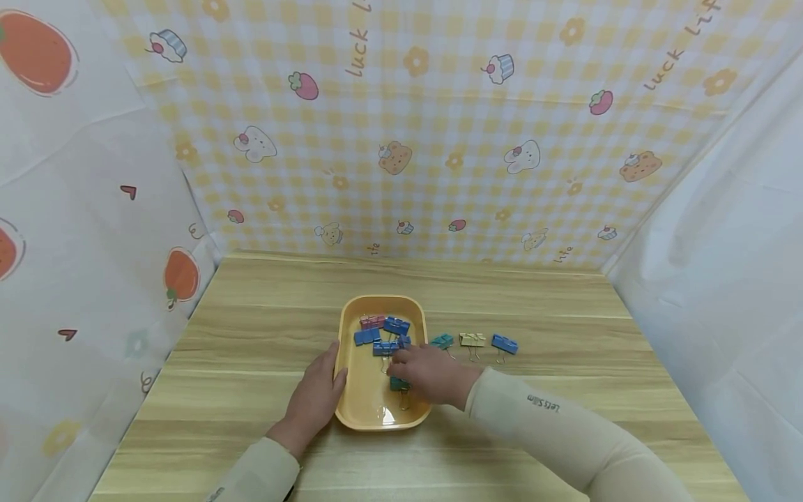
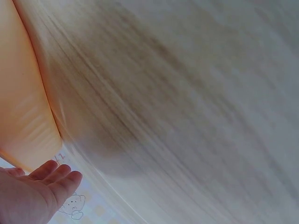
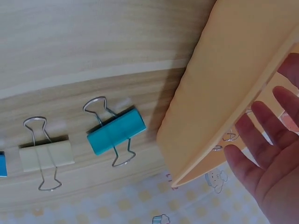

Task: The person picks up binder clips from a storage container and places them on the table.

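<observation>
A yellow-orange tray [image 1: 359,401] stands on the wooden table. My left hand [image 1: 315,396] rests along its left wall, fingers fairly straight. Over the tray's right rim reaches my right hand [image 1: 434,375], fingers loosely bent among binder clips inside; nothing shows in its grasp. A pink binder clip [image 1: 372,321], several blue ones including one near the fingers [image 1: 385,348], and a green one [image 1: 399,384] lie in the tray, the green one partly hidden by the hand. In the right wrist view the spread fingers [image 3: 261,144] hang over the tray's rim.
Right of the tray, a teal binder clip [image 1: 442,341], a pale yellow binder clip [image 1: 472,339] and a blue binder clip [image 1: 505,344] lie in a row on the table [image 1: 539,300]. A checked patterned cloth [image 1: 452,104] hangs behind, with white cloths at both sides.
</observation>
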Demonstrator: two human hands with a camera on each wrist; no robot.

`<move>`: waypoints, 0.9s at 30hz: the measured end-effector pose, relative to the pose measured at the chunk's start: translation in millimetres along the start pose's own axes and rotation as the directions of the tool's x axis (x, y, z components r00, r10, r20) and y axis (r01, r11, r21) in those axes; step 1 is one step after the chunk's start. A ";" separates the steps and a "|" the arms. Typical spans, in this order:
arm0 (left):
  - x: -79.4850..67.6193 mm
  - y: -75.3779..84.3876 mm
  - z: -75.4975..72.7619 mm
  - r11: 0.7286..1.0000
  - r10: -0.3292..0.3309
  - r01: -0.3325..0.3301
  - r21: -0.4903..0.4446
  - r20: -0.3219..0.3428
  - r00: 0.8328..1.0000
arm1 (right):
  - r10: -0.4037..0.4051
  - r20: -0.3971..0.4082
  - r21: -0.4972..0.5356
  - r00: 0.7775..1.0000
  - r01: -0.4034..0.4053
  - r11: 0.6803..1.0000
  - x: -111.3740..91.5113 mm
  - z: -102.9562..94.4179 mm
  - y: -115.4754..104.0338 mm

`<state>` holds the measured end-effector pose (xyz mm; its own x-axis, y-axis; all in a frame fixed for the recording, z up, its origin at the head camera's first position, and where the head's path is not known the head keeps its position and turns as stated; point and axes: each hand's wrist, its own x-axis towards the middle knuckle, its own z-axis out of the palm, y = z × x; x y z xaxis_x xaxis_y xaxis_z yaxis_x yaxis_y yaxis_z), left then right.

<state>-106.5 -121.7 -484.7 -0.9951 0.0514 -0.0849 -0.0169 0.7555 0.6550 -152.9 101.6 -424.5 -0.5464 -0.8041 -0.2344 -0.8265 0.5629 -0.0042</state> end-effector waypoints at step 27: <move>0.8 -0.3 0.7 1.000 -0.002 0.002 -0.018 0.003 1.000 | 0.088 0.036 -0.128 0.995 -0.083 0.988 11.0 17.7 -14.8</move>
<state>-107.3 -121.5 -485.5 -0.9947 0.0519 -0.0884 -0.0206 0.7438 0.6681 -144.3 87.8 -444.2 -0.6121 -0.7438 -0.2684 -0.7887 0.5987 0.1395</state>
